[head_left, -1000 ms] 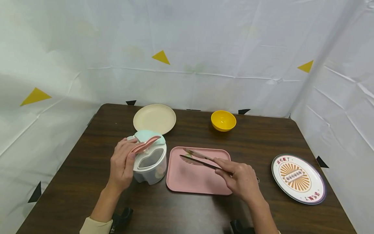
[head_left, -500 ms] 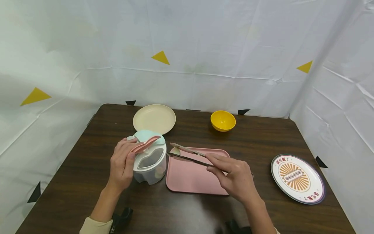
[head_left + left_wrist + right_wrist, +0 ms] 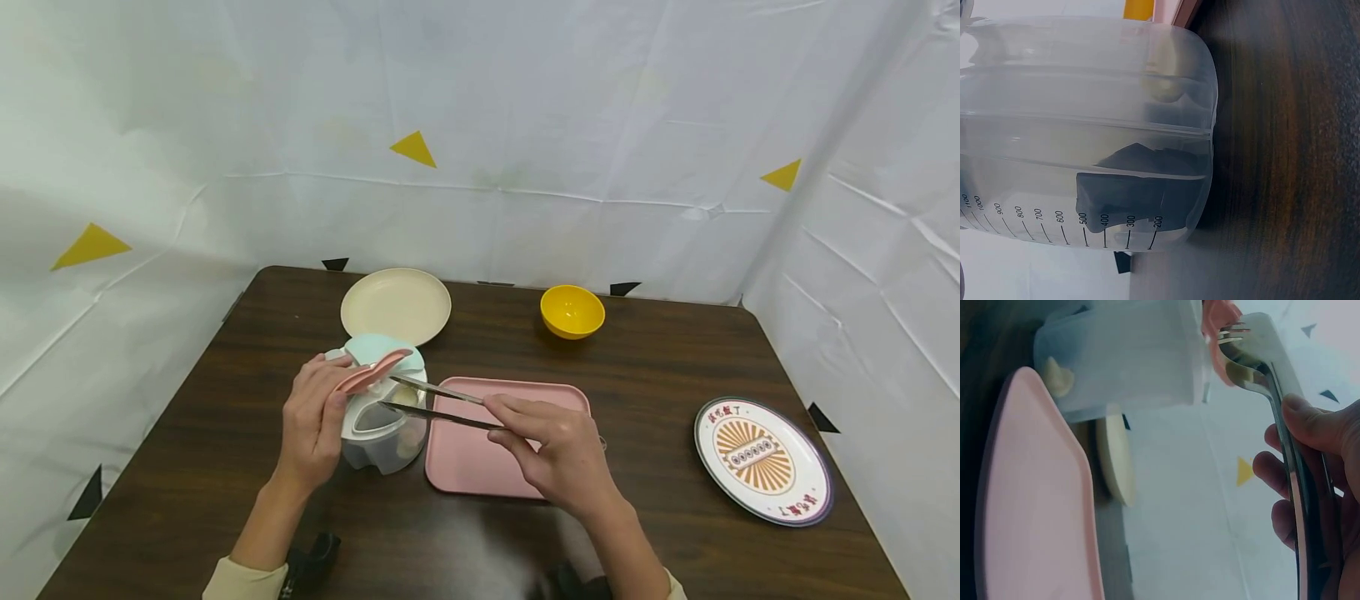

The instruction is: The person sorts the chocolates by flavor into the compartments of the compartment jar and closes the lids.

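A clear storage container [image 3: 378, 450] with a white top stands left of the pink tray [image 3: 480, 467]. My left hand [image 3: 315, 412] holds its raised pink lid flap [image 3: 371, 372] between thumb and fingers. My right hand [image 3: 558, 454] grips metal tongs [image 3: 450, 416], their tips over the container's uncovered compartment. Between the tips shows a pale round piece [image 3: 406, 395]. In the right wrist view, one arm of the tongs [image 3: 1279, 419] ends in fork-like tines. Inside the container, a pale piece [image 3: 1058, 378] and dark pieces [image 3: 1141, 200] lie in separate compartments.
A cream plate [image 3: 396, 306] lies behind the container, and a yellow bowl [image 3: 572, 312] stands at the back. A white plate with printed writing [image 3: 763, 461] is on the right. White sheeting [image 3: 495, 100] surrounds the dark wooden table [image 3: 660, 358] at the back and sides.
My right hand has moved left, carrying the pale piece in the tongs from above the tray to above the container. The left hand stays in place on the pink lid flap.
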A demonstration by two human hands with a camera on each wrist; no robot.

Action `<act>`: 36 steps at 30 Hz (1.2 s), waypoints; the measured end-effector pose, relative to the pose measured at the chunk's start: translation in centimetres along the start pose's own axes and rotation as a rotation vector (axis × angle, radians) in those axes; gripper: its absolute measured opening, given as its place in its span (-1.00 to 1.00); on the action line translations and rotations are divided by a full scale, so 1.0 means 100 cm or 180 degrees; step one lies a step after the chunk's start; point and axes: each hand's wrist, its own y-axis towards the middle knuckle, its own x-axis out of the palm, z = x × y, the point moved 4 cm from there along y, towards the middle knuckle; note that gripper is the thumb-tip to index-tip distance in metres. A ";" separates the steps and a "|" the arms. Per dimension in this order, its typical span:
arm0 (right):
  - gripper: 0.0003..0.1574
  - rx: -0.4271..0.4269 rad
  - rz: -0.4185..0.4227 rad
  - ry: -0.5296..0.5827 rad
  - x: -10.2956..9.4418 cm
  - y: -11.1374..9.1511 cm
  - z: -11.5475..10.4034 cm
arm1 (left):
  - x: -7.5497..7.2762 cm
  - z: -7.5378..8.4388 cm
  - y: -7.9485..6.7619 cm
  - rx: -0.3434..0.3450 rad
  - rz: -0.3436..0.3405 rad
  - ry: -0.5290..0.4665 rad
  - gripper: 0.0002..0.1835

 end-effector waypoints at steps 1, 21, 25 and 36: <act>-0.47 -0.0008 -0.0005 0.0013 0.002 0.001 -0.001 | 0.000 0.000 0.000 0.0007 0.0000 -0.0002 -0.62; -0.46 0.0094 -0.0171 -0.0184 0.017 0.003 -0.002 | 0.000 0.000 0.001 0.0008 -0.0013 0.0022 -0.62; -0.45 0.0097 -0.0186 -0.0195 0.016 0.004 -0.002 | 0.000 0.000 0.001 0.0001 -0.0032 0.0041 -0.62; -0.42 0.0107 -0.0227 -0.0274 0.015 0.004 -0.001 | 0.001 0.000 0.000 -0.0030 -0.0027 0.0063 -0.63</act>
